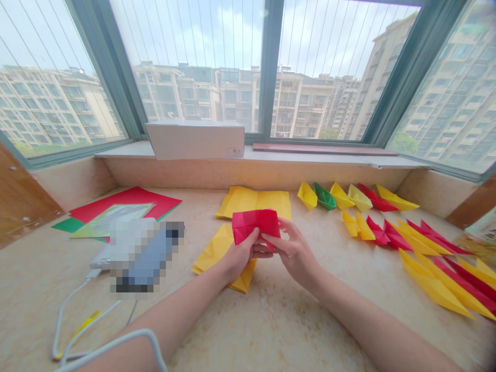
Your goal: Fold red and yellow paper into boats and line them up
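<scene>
A folded piece of red paper (258,223) is held up between my two hands, above the middle of the stone surface. My left hand (243,253) grips its lower edge, thumb in front and fingers behind. At its right side, my right hand (290,240) pinches the lower corner, the thumb or a finger pressed on the front. Below and behind my left hand lies folded yellow paper (213,250). Beyond the red paper rests a creased yellow sheet (251,199), partly covered by it from this view.
Several folded paper boats, such as a green one (324,196) and a long yellow one (434,284), stand at the right. Red sheets (127,201) lie at the left, near a blurred-out device (149,261) and a white cable (62,310). A white box (196,142) sits on the sill.
</scene>
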`<state>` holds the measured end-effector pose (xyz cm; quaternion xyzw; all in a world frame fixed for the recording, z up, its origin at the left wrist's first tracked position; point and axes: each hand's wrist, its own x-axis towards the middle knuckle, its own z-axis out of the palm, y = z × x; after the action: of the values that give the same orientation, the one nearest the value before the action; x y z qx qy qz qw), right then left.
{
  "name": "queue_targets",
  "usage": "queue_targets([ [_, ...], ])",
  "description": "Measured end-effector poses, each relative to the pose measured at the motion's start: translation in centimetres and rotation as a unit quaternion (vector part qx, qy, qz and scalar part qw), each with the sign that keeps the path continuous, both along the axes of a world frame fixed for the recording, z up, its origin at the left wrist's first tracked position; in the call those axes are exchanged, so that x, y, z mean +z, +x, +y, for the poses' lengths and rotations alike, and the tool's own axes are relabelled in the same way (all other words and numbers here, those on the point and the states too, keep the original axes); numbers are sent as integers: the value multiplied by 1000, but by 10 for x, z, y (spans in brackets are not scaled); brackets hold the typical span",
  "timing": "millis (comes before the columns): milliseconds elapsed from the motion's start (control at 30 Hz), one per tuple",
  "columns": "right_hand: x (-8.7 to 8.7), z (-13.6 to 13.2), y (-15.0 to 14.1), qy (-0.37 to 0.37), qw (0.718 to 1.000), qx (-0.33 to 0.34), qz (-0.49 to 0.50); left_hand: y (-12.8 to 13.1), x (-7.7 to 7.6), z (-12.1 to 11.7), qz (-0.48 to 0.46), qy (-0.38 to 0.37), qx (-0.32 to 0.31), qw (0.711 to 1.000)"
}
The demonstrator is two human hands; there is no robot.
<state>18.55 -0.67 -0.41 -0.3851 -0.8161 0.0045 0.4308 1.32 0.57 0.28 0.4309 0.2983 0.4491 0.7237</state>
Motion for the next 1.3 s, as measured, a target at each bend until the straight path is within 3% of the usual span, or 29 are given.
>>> queue_targets([
  [467, 6, -3, -1, 7, 1000, -5, -11, 1, 2, -4, 58, 49, 15, 997],
  [733, 11, -8, -8, 21, 998, -17, -58, 2, 2, -3, 101, 66, 102, 987],
  [1300, 14, -9, -6, 30, 997, -12, -71, 0, -2, -1, 130, 98, 75, 984],
])
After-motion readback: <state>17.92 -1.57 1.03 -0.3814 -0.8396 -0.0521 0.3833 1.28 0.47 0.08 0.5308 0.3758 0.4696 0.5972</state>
